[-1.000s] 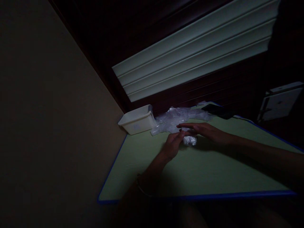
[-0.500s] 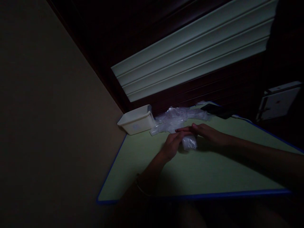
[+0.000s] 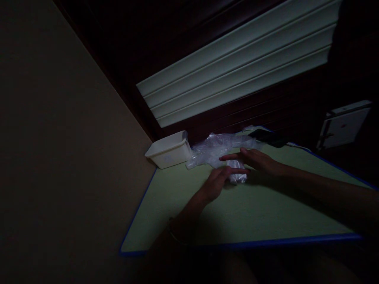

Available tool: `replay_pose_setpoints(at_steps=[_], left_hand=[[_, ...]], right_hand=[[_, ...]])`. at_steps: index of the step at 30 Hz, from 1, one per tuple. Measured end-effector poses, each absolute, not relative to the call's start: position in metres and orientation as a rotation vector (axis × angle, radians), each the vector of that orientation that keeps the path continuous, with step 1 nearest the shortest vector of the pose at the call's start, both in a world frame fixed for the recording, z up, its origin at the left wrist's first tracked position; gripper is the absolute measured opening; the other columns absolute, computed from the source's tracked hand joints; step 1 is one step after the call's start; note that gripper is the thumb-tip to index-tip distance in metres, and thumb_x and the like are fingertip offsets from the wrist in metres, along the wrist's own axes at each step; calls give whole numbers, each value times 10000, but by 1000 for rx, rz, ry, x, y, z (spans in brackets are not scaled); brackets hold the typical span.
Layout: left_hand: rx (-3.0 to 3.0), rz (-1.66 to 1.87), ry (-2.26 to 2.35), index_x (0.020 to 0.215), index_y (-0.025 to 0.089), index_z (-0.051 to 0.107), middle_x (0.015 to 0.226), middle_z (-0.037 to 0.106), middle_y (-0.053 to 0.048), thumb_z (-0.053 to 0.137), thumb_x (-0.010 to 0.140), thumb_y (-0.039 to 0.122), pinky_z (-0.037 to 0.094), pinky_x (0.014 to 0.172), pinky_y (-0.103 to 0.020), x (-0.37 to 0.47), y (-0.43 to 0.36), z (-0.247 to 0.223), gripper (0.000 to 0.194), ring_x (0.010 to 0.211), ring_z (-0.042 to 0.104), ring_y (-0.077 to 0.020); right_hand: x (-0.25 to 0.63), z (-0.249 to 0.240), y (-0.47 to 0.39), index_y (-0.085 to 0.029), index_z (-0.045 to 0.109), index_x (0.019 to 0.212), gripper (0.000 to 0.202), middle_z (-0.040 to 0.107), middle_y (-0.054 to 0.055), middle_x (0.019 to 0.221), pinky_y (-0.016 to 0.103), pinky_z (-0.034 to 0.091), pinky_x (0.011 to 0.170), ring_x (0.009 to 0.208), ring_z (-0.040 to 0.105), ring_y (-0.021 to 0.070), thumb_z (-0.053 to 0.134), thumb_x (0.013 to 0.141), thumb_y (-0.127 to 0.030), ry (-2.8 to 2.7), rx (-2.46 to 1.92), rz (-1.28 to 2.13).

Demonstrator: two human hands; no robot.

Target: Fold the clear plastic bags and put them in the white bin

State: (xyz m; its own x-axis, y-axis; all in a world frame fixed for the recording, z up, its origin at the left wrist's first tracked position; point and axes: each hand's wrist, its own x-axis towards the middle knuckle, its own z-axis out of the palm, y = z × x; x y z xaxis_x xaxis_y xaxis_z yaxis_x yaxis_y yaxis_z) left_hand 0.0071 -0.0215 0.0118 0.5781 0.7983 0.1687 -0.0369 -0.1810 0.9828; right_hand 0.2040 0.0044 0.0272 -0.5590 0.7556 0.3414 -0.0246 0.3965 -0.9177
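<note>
- On the pale green desk (image 3: 251, 215), near its middle and short of the far edge, we find a small packet of clear plastic (image 3: 237, 178), crumpled and shiny, between two bare hands.
- Left hand (image 3: 214, 184): index finger laid straight across the packet, the rest bent beneath. We cannot tell whether it pinches or only presses.
- Right hand (image 3: 257, 159): partly open, thumb raised, index finger reaching over the packet's far end. Its underside is hidden, so we cannot tell how firmly it has hold, if at all.
- Risks, as we judge them: slick film could slide from under the fingers or spring open if pressure eases on one side; uneven pressing could leave folds crooked.
- Light is poor. We think a loose corner would be easy to miss.
- Heap of clear plastic (image 3: 217, 146) lies just beyond the hands; a fingertip drifting that way could snag it.
- Containers: white bin (image 3: 171, 156), open-topped, stands at the far left corner, near the wall. We see some inner wall but not its floor, so contents unknown.
- Whether the packet encloses anything, we cannot tell either.
- Dark flat object (image 3: 271, 138) sits at the far right, beside a pale cord (image 3: 298, 147).
</note>
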Motion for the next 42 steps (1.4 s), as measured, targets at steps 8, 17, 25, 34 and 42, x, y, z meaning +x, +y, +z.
replay_pose_setpoints(at_steps=[8, 17, 25, 34, 42], left_hand=[[1546, 745, 567, 1123, 131, 691, 1249, 621, -184, 406, 888, 643, 462, 883, -375, 9, -24, 15, 631, 1055, 635, -276], [1584, 678, 543, 1171, 146, 663, 1306, 588, -182, 343, 920, 618, 446, 899, -394, 7, -24, 14, 624, 1103, 619, -281], [1611, 642, 546, 1081, 139, 698, 1270, 616, -172, 398, 909, 602, 449, 903, -382, 5, -25, 16, 578, 1091, 618, -258], [1416, 824, 793, 636, 112, 620, 831, 703, -142, 492, 845, 606, 475, 703, -328, 2, -10, 8, 552, 735, 671, -205], [1260, 1043, 865, 889, 104, 667, 754, 645, -52, 740, 697, 479, 461, 621, -276, 9, -7, 6, 428, 630, 580, -126]], right_hand=[[207, 27, 11, -240, 708, 1158, 606, 742, 89, 1015, 509, 389, 1021, 1062, 640, 306, 284, 946, -617, -1803, -683, 1266], [208, 23, 19, -277, 734, 1098, 551, 705, 74, 1167, 521, 332, 1079, 1179, 581, 316, 322, 937, -605, -1757, -616, 1235], [208, 19, 24, -288, 727, 1103, 554, 670, 52, 1248, 531, 277, 1122, 1272, 506, 313, 321, 931, -624, -1676, -600, 1235], [209, 18, 31, -295, 727, 1097, 555, 680, 40, 1229, 563, 346, 1072, 1223, 546, 331, 319, 928, -632, -1619, -572, 1283], [207, 24, 14, -252, 687, 1198, 576, 711, 80, 1148, 527, 359, 1054, 1104, 621, 314, 304, 950, -603, -1848, -674, 1160]])
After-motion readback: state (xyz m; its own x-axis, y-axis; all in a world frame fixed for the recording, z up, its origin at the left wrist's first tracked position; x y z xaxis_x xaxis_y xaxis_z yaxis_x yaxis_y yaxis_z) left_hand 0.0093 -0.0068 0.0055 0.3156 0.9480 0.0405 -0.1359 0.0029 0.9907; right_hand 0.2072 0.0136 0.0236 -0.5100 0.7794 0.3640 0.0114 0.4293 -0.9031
